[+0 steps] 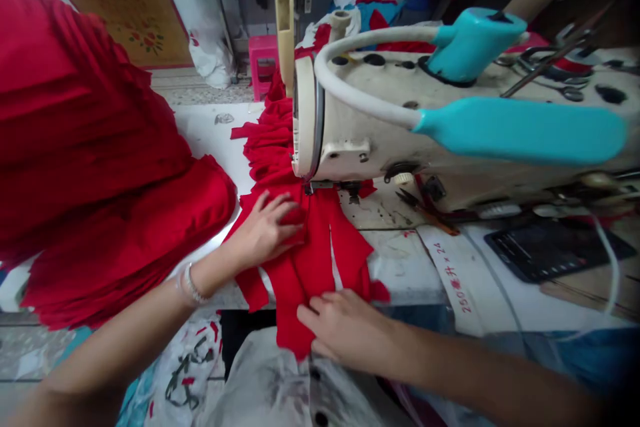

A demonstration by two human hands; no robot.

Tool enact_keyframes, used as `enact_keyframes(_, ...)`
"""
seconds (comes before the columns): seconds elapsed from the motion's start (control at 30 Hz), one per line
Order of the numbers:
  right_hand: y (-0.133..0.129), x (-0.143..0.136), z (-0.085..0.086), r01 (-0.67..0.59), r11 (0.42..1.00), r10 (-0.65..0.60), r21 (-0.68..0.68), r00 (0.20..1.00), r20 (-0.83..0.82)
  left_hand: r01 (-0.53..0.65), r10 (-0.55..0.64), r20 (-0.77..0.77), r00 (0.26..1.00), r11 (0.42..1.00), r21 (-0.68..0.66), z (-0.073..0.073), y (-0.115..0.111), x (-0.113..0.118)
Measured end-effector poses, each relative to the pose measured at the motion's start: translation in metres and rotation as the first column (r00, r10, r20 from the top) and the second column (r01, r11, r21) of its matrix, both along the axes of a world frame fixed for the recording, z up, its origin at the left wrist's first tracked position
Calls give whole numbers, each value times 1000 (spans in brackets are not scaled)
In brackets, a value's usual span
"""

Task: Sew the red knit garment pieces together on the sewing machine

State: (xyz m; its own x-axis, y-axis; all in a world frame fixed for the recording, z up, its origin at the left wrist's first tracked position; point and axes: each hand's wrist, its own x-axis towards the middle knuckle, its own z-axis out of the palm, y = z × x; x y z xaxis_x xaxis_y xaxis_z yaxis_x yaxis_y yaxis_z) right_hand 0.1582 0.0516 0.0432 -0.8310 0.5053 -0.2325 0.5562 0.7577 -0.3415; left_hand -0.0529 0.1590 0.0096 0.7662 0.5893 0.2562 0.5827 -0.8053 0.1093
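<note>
Red fabric pieces (310,247) lie under the needle area of a sewing machine (380,120) and hang over the table's front edge. My left hand (270,230) rests on the cloth left of the presser foot, fingers stretched out and slightly apart. Near the table edge, my right hand (350,327) has its fingers bent on the right side of a hanging red strip, pinching its edge; the thumb is partly hidden. Behind the needle, more red cloth (270,140) lies bunched along the machine's left end.
A tall stack of red fabric (100,160) stands at the left. A turquoise lamp with a bendy neck (520,130) sits on the machine. Thread snips (430,210), a phone (555,250) and printed cardboard (455,280) lie at the right. A pink stool (263,67) is behind.
</note>
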Motion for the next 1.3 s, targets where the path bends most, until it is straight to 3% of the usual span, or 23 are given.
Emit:
enact_keyframes(0.1, 4, 8, -24, 185, 927, -104, 325, 962, -253, 22, -25, 79, 997, 999, 47, -10, -32, -3)
enact_keyframes(0.17, 3, 17, -36, 242, 863, -67, 443, 924, -376, -46, 45, 154, 987, 999, 5, -12, -35, -12)
enact_keyframes(0.23, -1, 22, -45, 244, 836, -21, 492, 909, -416, -129, 145, 253, 956, 988, -82, -7, -25, -24)
enact_keyframes(0.33, -14, 18, -51, 274, 825, -44, 494, 903, -428, -194, 220, 389, 895, 975, -104, 10, -14, -30)
enact_keyframes(0.43, -26, 10, -54, 319, 811, -122, 489, 912, -392, -67, 58, 313, 948, 998, 17, 18, -28, -18)
enact_keyframes(0.53, -34, 8, -57, 321, 820, -138, 475, 914, -381, 71, -74, 194, 978, 997, 25, 6, -50, -7)
enact_keyframes(0.67, -40, 13, -60, 321, 824, -134, 467, 911, -390, 37, -25, 196, 980, 998, -56, -10, -58, -10)
enact_keyframes(0.87, -44, 13, -62, 353, 808, -187, 471, 912, -364, 7, 22, 302, 953, 996, -94, 0, -61, -4)
enact_keyframes(0.97, -45, 12, -63, 371, 795, -197, 480, 906, -374, 49, -20, 249, 968, 993, -110, -1, -71, 1)
enact_keyframes(1.1, -45, 12, -65, 377, 788, -201, 486, 905, -375, 8, 1, 177, 984, 999, -53, -4, -84, 5)
enact_keyframes(1.3, -47, 13, -69, 370, 786, -202, 494, 910, -361, 23, -21, 161, 987, 1000, -7, -4, -88, 10)
